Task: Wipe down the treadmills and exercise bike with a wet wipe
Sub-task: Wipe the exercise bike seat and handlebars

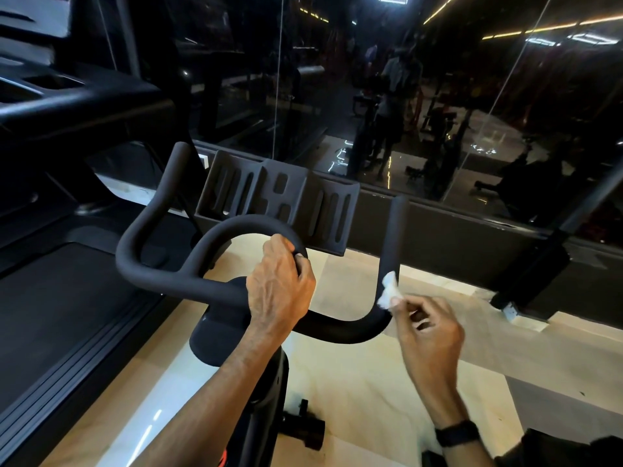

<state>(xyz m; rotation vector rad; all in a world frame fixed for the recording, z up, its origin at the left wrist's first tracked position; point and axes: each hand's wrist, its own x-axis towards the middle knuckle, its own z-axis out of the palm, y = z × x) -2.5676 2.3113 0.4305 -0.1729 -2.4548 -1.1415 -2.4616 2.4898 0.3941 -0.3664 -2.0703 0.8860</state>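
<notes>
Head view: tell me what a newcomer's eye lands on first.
The black handlebar of the exercise bike fills the middle, with the left hand gripping its centre loop. At the right bend, the right hand pinches a white wet wipe against the bar. A treadmill lies at the left.

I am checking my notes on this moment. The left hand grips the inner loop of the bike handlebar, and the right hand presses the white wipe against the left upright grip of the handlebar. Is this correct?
Not quite. In the head view the right hand presses the white wipe against the right upright grip, not the left one. The left hand does grip the inner loop of the handlebar.
</notes>
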